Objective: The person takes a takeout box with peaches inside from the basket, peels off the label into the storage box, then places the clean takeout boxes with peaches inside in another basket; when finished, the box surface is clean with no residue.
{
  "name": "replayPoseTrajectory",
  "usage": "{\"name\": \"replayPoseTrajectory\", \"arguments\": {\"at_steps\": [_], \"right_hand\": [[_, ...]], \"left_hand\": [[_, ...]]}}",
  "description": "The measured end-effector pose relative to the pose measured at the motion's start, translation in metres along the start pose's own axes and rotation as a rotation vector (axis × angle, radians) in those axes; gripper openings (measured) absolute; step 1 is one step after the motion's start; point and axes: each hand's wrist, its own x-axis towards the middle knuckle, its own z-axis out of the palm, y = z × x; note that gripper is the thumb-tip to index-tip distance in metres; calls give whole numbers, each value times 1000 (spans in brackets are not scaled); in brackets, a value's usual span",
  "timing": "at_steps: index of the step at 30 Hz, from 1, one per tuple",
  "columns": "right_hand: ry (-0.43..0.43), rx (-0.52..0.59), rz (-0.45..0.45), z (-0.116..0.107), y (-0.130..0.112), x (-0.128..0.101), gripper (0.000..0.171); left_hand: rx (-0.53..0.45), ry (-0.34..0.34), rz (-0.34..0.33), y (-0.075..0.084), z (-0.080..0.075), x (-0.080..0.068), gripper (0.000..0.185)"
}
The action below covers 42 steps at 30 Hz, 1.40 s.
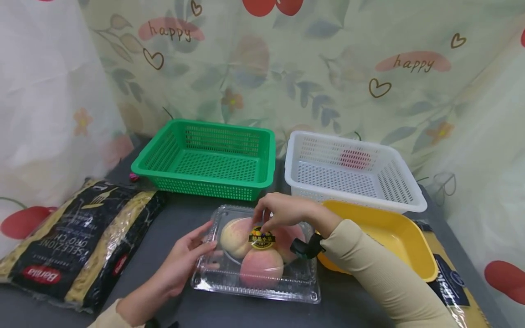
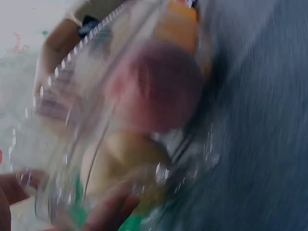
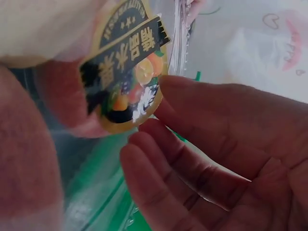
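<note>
A clear plastic clamshell box (image 1: 287, 295) holds three pink and yellow peaches (image 1: 261, 269). My left hand (image 1: 186, 257) grips the box by its left edge, thumb over the rim and fingers beneath. On top of the lid is a round black and gold sticker (image 1: 262, 239) with fruit printed on it. My right hand (image 1: 285, 210) reaches across the lid from the right and pinches the sticker's edge between thumb and fingertips. The right wrist view shows this edge close up, the thumb (image 3: 185, 91) right against it. In the left wrist view, the peaches and box are blurred.
Behind the box stand a green basket (image 1: 213, 183) and a white basket (image 1: 352, 198). A yellow tray (image 1: 393, 246) lies at the right under my right forearm, partly over another package (image 1: 451, 278). At the left lies a large black pasta bag (image 1: 82, 237).
</note>
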Motion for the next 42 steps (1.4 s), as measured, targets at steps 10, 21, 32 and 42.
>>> {"name": "replayPoseTrajectory", "arguments": {"at_steps": [10, 21, 32, 42], "right_hand": [[12, 137, 54, 7, 10, 7, 6], [5, 204, 21, 11, 20, 9, 10], [7, 229, 17, 11, 23, 10, 10], [43, 320, 72, 7, 28, 10, 9]], "left_hand": [[371, -31, 43, 21, -4, 10, 74], [506, -94, 279, 9, 2, 33, 83], [240, -181, 203, 3, -1, 35, 81], [243, -193, 196, 5, -1, 33, 80]]}}
